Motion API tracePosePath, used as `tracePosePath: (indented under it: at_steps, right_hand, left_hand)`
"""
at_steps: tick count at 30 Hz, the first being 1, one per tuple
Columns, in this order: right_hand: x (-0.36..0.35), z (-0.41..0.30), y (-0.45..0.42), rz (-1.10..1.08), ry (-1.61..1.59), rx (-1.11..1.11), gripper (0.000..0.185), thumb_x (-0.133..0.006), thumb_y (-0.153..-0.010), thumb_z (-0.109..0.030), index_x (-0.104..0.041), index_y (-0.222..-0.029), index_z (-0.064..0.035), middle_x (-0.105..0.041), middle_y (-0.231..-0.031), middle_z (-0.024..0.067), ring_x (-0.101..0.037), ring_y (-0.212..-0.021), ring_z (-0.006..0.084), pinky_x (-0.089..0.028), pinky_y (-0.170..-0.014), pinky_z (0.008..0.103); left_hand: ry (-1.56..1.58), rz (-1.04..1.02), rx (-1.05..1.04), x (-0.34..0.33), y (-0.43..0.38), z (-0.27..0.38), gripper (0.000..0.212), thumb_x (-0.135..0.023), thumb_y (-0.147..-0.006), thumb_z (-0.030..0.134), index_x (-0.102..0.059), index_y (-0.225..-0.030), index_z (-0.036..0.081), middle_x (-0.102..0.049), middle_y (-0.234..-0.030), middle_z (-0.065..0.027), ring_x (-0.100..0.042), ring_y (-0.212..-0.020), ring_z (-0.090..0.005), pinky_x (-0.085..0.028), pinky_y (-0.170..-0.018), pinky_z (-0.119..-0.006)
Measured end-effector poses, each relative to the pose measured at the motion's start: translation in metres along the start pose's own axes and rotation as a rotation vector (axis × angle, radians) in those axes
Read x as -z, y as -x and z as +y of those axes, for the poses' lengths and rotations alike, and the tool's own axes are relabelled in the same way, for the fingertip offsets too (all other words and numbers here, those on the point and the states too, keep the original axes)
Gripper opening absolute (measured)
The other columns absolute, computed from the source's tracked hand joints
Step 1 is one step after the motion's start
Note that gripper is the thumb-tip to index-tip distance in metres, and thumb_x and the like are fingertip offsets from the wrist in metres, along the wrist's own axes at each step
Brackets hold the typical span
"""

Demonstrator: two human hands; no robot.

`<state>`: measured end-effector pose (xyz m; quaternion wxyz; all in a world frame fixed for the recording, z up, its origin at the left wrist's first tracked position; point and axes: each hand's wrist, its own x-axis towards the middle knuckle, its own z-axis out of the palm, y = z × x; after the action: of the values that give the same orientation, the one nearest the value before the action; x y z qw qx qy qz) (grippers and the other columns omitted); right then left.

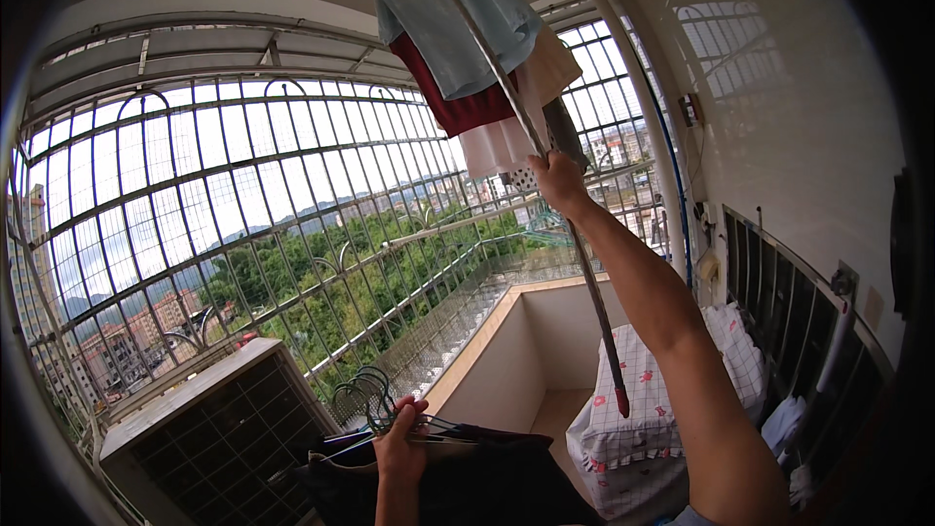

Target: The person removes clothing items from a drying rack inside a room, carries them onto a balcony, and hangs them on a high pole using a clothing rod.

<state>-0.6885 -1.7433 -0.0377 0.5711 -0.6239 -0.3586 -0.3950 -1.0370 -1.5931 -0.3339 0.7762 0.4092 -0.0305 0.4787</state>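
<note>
My left hand point(400, 442) grips a bundle of clothes hangers point(369, 398) by their hooks, low in front of me. Dark garments point(467, 482) hang from them. Raised ahead, my right hand point(561, 181) is closed around a long metal pole point(504, 73) with a red tip point(622, 403) at its lower end. The pole's upper end passes in front of a light blue shirt point(453, 14); whether it touches the shirt I cannot tell. Behind the shirt hang a dark red garment point(467, 106) and a pale, sheer one point(497, 145).
A metal window grille point(256, 161) encloses the balcony on the left and far side. An air conditioner's outdoor unit point(219, 424) stands at lower left. On the right sits something under a checked, flowered cover point(643, 380). Empty hangers point(548, 226) hang by the far grille.
</note>
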Motion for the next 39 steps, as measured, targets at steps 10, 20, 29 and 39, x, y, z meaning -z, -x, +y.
tracePosePath:
  at_steps: [10, 20, 29, 39]
  right_hand:
    - [-0.039, 0.006, 0.021, -0.081, -0.106, -0.021, 0.041, -0.056, -0.090, -0.037, -0.060, -0.081, 0.0028, -0.064, -0.078, 0.0244, -0.064, -0.077, 0.0403, -0.049, -0.070, 0.0474]
    - [-0.069, 0.006, 0.021, -0.113, -0.106, -0.028, 0.043, -0.057, -0.090, -0.040, -0.060, -0.083, 0.0029, -0.064, -0.079, 0.0261, -0.063, -0.079, 0.0426, -0.048, -0.073, 0.0492]
    - [-0.068, 0.024, 0.043, -0.128, -0.142, -0.049, 0.045, -0.056, -0.090, -0.041, -0.061, -0.083, 0.0036, -0.064, -0.078, 0.0258, -0.064, -0.078, 0.0415, -0.049, -0.072, 0.0484]
    - [-0.011, 0.035, 0.139, -0.283, -0.298, -0.247, 0.040, -0.056, -0.093, -0.039, -0.057, -0.082, -0.0007, -0.056, -0.061, 0.0099, -0.059, -0.056, 0.0209, -0.045, -0.053, 0.0380]
  left_hand:
    - [-0.002, 0.009, 0.008, -0.006, 0.002, -0.002, 0.015, -0.062, -0.089, 0.003, -0.065, -0.103, 0.002, -0.069, -0.096, -0.0147, -0.066, -0.083, -0.0211, -0.050, -0.057, -0.028]
    - [-0.028, 0.042, 0.014, -0.001, 0.003, 0.006, 0.015, -0.062, -0.088, 0.002, -0.065, -0.103, 0.003, -0.069, -0.096, -0.0136, -0.066, -0.086, -0.0211, -0.050, -0.056, -0.027]
    - [0.008, 0.074, 0.030, 0.008, 0.003, 0.006, 0.016, -0.062, -0.088, 0.002, -0.064, -0.104, 0.003, -0.068, -0.095, -0.0123, -0.066, -0.089, -0.0215, -0.050, -0.057, -0.028]
    - [-0.060, 0.081, 0.094, 0.002, -0.003, -0.002, 0.024, -0.062, -0.090, 0.008, -0.061, -0.112, 0.001, -0.069, -0.098, -0.0149, -0.065, -0.076, -0.0171, -0.050, -0.059, -0.027]
